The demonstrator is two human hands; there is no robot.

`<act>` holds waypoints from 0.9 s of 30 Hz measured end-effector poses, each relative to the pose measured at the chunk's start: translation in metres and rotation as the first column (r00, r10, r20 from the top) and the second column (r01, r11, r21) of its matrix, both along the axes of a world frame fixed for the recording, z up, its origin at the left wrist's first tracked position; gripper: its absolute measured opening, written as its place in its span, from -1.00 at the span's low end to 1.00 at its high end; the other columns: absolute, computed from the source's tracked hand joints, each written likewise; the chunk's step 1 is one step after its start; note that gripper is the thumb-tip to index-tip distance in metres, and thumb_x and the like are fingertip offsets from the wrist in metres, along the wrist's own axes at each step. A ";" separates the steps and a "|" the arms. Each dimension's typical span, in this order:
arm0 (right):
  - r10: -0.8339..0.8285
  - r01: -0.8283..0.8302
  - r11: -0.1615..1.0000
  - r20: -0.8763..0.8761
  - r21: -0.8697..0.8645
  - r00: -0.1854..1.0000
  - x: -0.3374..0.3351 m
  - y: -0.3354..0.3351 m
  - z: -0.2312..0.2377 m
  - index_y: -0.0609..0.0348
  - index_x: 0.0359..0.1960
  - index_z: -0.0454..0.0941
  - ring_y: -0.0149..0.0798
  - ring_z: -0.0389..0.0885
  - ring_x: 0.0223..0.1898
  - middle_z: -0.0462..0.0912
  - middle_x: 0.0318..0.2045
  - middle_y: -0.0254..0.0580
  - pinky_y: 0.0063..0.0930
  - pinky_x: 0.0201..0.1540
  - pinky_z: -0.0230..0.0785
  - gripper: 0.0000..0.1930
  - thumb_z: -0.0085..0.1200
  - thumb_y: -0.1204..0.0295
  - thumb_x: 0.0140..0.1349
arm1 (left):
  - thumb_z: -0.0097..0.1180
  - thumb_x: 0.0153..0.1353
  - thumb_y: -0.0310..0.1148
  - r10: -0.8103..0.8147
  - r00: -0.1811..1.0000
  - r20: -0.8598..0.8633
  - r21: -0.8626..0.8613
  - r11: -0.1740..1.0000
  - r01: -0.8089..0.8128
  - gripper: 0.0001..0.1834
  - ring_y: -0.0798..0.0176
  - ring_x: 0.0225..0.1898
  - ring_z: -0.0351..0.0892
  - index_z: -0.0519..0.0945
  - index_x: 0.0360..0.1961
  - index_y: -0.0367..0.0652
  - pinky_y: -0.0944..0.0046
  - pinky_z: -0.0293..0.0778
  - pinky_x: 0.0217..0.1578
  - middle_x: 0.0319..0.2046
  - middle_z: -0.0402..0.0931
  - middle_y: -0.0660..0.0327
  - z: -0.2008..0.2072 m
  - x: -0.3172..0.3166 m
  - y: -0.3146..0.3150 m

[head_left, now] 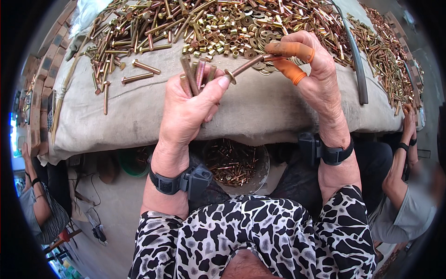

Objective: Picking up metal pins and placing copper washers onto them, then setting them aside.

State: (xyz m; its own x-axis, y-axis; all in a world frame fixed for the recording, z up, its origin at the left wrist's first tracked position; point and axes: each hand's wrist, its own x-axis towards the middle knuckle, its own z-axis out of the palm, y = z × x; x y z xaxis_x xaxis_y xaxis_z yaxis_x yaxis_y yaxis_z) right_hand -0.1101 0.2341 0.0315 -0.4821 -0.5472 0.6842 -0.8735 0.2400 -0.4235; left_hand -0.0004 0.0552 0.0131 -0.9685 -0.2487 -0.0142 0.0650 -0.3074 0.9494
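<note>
My left hand [188, 109] is closed around several threaded bolts [200, 74], which stick up past its fingers. Its thumb tip presses by a round washer [230, 76] at the lower end of another bolt [247, 66], which slants up to the right. At that bolt's upper end, my right hand [309, 65] pinches with orange finger covers on thumb and forefinger. A short coppery piece shows between those fingertips; whether it is part of the bolt, I cannot tell. Two loose bolts [143, 77] lie on the cloth left of my left hand.
A cloth-covered table [260, 114] bears a wide heap of bolts [139, 23], nuts [218, 39] and washers [248, 21]. A dark tube [357, 65] lies at the right. Below the edge stands a bucket of bolts [234, 162]. Other people sit at both sides.
</note>
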 end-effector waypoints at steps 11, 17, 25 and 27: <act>0.102 -0.094 0.978 -0.035 0.184 0.994 0.020 -0.006 0.014 0.06 -0.46 0.56 -0.24 0.42 -0.38 0.47 -0.50 -0.35 -0.44 -0.29 0.26 -0.76 0.18 0.56 -0.28 | 0.14 0.03 -0.37 -0.113 0.994 -0.004 0.008 0.994 0.113 -0.82 0.59 -0.76 0.22 0.49 -0.41 -0.28 0.59 0.13 -0.80 -0.68 0.37 0.33 -0.002 0.001 -0.002; 0.150 -0.164 0.969 0.090 0.186 0.985 0.030 -0.014 0.011 0.12 -0.51 0.52 -0.21 0.41 -0.42 0.46 -0.53 -0.31 -0.39 -0.35 0.26 -0.82 0.17 0.55 -0.25 | 0.15 0.03 -0.32 -0.278 0.956 0.090 -0.010 0.960 0.280 -0.74 0.58 -0.78 0.22 0.50 -0.33 -0.31 0.58 0.13 -0.80 -0.68 0.38 0.30 0.007 0.004 -0.008; 0.134 -0.188 0.949 0.218 0.253 0.967 0.051 -0.021 0.022 0.14 -0.47 0.52 -0.20 0.44 -0.43 0.47 -0.53 -0.26 -0.42 -0.35 0.30 -0.81 0.15 0.58 -0.22 | 0.16 0.00 -0.35 -0.318 0.940 0.125 -0.138 0.932 0.334 -0.80 0.59 -0.81 0.17 0.51 -0.38 -0.24 0.57 0.04 -0.81 -0.75 0.32 0.36 0.004 0.011 -0.015; 0.140 -0.213 0.958 0.334 0.193 0.932 0.049 -0.026 0.025 0.15 -0.36 0.51 -0.21 0.47 -0.41 0.50 -0.49 -0.23 -0.46 -0.33 0.33 -0.73 0.15 0.57 -0.20 | 0.14 0.02 -0.37 -0.316 0.943 0.107 -0.102 0.940 0.326 -0.84 0.61 -0.81 0.15 0.51 -0.40 -0.23 0.57 0.04 -0.81 -0.78 0.28 0.40 0.005 0.013 -0.019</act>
State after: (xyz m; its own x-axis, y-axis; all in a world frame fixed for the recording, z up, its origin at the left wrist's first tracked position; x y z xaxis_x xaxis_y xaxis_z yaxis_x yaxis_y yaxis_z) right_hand -0.0608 0.2082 0.0568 -0.5332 -0.7631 0.3651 -0.7414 0.2138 -0.6361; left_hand 0.0128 0.0365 0.0184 -0.9932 0.0700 -0.0925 -0.1040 -0.1850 0.9772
